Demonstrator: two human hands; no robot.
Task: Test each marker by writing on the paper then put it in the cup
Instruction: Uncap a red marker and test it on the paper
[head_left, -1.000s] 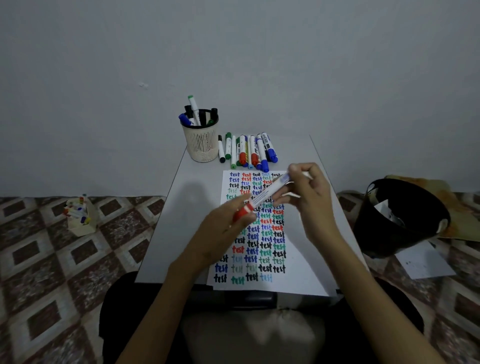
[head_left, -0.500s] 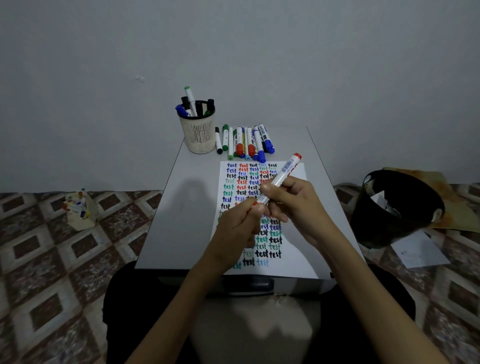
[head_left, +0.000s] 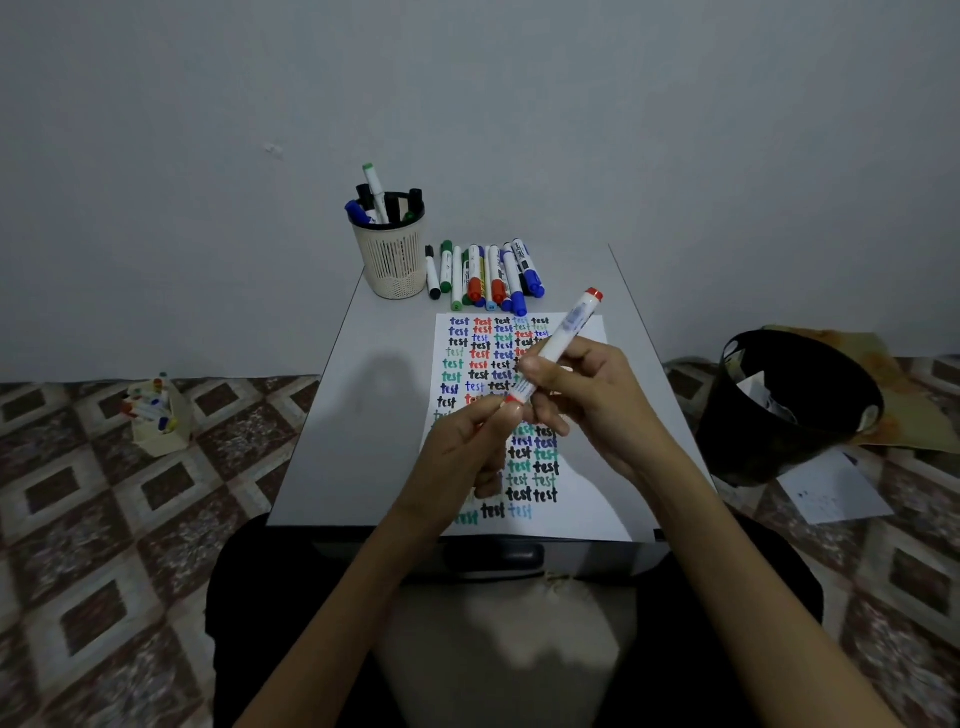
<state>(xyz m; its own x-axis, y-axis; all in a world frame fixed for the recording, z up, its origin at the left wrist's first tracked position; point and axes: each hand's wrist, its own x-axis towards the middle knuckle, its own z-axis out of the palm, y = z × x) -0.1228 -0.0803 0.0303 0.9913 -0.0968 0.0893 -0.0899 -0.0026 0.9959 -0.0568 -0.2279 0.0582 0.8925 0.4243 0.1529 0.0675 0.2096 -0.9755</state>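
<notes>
The right hand gripped the red marker by its barrel, tilted above the paper. The left hand pinched the marker's lower end, seemingly where it uncaps, though the fingers hid that joint. A sudden release there might jerk the marker across the written rows or ink the fingers, with the cup well apart.

The right hand grips a white red-ended marker tilted above the white paper sheet of coloured "test" words; the left hand pinches its lower end. A cream mesh cup of markers stands beyond.
</notes>
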